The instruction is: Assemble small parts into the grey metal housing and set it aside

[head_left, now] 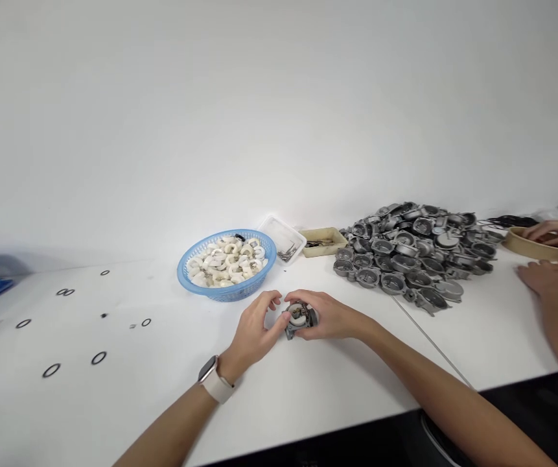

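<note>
Grey housing [301, 319] sat gripped between left hand [254, 331] and right hand [330, 316] — blue basket [227, 264] just beyond, bare table [308, 383] toward the near edge.

Bright, even light is washing the white table [113, 402] and the wall [279, 97] almost to one tone, leaving only soft, faint shadows under the blue basket [227, 285]. The wide lens is bowing the table edge, and a co-worker's hand [548, 277] is smearing with motion blur at right.
</note>
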The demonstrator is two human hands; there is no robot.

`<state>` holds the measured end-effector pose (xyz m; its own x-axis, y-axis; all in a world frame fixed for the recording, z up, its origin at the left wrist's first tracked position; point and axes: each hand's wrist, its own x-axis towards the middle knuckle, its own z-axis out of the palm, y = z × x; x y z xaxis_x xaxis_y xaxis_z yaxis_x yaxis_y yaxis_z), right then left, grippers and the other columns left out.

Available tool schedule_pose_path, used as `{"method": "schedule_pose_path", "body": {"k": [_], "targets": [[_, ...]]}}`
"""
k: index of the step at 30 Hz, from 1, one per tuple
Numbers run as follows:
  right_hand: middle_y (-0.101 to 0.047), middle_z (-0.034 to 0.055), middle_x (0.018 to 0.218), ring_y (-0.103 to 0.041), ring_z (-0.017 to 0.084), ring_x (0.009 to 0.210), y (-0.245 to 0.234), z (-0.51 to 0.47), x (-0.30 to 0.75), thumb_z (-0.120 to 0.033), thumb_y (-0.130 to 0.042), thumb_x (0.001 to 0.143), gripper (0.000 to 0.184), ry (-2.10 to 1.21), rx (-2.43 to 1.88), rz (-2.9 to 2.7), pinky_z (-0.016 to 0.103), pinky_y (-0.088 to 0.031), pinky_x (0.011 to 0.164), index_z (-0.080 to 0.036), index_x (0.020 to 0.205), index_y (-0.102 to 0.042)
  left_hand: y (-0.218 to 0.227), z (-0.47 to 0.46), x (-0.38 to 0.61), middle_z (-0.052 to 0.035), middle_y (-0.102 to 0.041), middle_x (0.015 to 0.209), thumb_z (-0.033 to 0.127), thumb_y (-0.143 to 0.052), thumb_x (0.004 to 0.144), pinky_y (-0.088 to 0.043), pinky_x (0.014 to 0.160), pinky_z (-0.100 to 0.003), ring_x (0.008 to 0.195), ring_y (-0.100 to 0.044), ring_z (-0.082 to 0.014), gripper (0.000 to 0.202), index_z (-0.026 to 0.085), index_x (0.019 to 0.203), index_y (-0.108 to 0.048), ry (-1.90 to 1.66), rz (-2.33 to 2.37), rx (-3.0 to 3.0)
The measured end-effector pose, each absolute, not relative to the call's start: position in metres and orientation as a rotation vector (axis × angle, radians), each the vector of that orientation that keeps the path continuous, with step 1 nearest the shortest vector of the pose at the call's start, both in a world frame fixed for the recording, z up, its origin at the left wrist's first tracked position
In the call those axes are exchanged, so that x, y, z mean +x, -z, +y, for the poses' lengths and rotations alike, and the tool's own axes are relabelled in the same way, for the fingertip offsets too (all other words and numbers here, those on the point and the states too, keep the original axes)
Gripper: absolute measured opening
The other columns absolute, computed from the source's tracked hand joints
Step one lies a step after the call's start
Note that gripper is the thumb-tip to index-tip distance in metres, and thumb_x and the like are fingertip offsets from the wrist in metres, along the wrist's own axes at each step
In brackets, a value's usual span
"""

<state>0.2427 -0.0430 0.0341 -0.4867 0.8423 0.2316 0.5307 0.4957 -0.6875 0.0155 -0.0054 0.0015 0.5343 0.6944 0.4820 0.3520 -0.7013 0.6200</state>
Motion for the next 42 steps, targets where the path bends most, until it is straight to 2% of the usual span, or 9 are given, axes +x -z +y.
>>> {"method": "schedule_pose_path", "body": {"k": [4,10,14,20,24,31,37,39,42], "targets": [[-0.065,0.0022,0.118,-0.062,0.021,0.102,-0.041,-0.042,0.253,-0.033,-0.08,0.078,0.059,-0.669,-1.239,-2.178,0.031,-0.049,0.089,-0.029,0.13,-0.055,-0.003,-0.002,0.01,-0.0028,-0.062,0.101,0.042,-0.05,0.099,-0.045,0.079,-0.032,0.09,-0.06,-0.019,0.029,0.024,0.122,-0.049,-1.022,0.875,2.485],[-0.065,0.0039,0.118,-0.063,0.023,0.101,-0.06,-0.063,0.294,-0.037,-0.08,0.075,0.057,-0.388,-1.548,-2.05,0.031,-0.05,0.085,-0.029,0.128,-0.06,-0.004,-0.006,0.008,0.0047,-0.053,0.063,0.046,-0.049,0.099,-0.041,0.06,-0.029,0.059,-0.056,-0.0169,0.029,0.022,0.115,-0.052,-1.022,0.818,2.762],[-0.066,0.0036,0.118,-0.063,0.024,0.105,-0.073,-0.101,0.345,-0.044,-0.075,0.08,0.052,-0.299,-1.735,-1.889,0.031,-0.052,0.084,-0.03,0.128,-0.059,-0.001,-0.012,0.011,0.0057,-0.048,0.053,0.047,-0.047,0.099,-0.037,0.055,-0.03,0.053,-0.056,-0.0189,0.03,0.021,0.111,-0.055,-1.027,0.784,2.893],[-0.066,0.0108,0.121,-0.066,0.028,0.1,-0.08,-0.172,0.449,-0.062,-0.066,0.082,0.062,-0.137,-2.241,-1.53,0.032,-0.054,0.075,-0.027,0.132,-0.055,0.001,-0.017,0.013,0.0044,-0.053,0.051,0.047,-0.045,0.1,-0.036,0.054,-0.031,0.052,-0.058,-0.0207,0.029,0.021,0.108,-0.057,-1.085,0.692,2.997],[-0.07,0.0119,0.107,-0.066,0.031,0.088,-0.073,-0.19,0.5,-0.057,-0.068,0.077,0.054,0.022,-2.626,-1.371,0.035,-0.05,0.068,-0.023,0.118,-0.063,-0.001,-0.021,0.015,0.0038,-0.054,0.052,0.045,-0.045,0.101,-0.035,0.054,-0.031,0.05,-0.057,-0.0202,0.029,0.02,0.106,-0.057,-1.145,0.611,3.048],[-0.068,0.0167,0.109,-0.063,0.03,0.1,-0.053,-0.176,0.54,-0.054,-0.064,0.085,0.055,0.081,-2.568,-1.286,0.031,-0.046,0.073,-0.015,0.123,-0.057,-0.006,-0.02,0.013,0.004,-0.054,0.052,0.047,-0.04,0.104,-0.035,0.053,-0.031,0.05,-0.057,-0.0206,0.032,0.02,0.111,-0.056,-1.091,0.661,3.072],[-0.07,0.0158,0.095,-0.065,0.028,0.078,-0.038,-0.17,0.551,-0.053,-0.066,0.081,0.051,0.012,-2.574,-1.278,0.033,-0.047,0.067,-0.015,0.116,-0.061,-0.009,-0.02,0.01,0.0025,-0.058,0.055,0.045,-0.038,0.105,-0.035,0.055,-0.031,0.053,-0.06,-0.0202,0.031,0.02,0.112,-0.054,-1.037,0.665,3.062],[-0.069,0.0163,0.1,-0.065,0.03,0.082,-0.038,-0.171,0.548,-0.059,-0.064,0.081,0.059,0.044,-2.567,-1.281,0.034,-0.049,0.068,-0.016,0.122,-0.06,-0.007,-0.02,0.011,0.0024,-0.059,0.057,0.045,-0.039,0.104,-0.035,0.055,-0.031,0.054,-0.06,-0.0202,0.03,0.02,0.113,-0.054,-1.019,0.644,3.066],[-0.059,0.0209,0.125,-0.062,0.037,0.101,-0.046,-0.168,0.529,-0.068,-0.059,0.082,0.073,0.175,-2.535,-1.278,0.042,-0.05,0.076,-0.019,0.136,-0.053,-0.004,-0.021,0.013,0.0034,-0.057,0.055,0.044,-0.042,0.104,-0.036,0.055,-0.032,0.052,-0.058,-0.0199,0.028,0.021,0.114,-0.053,-1.006,0.614,3.063]]}}
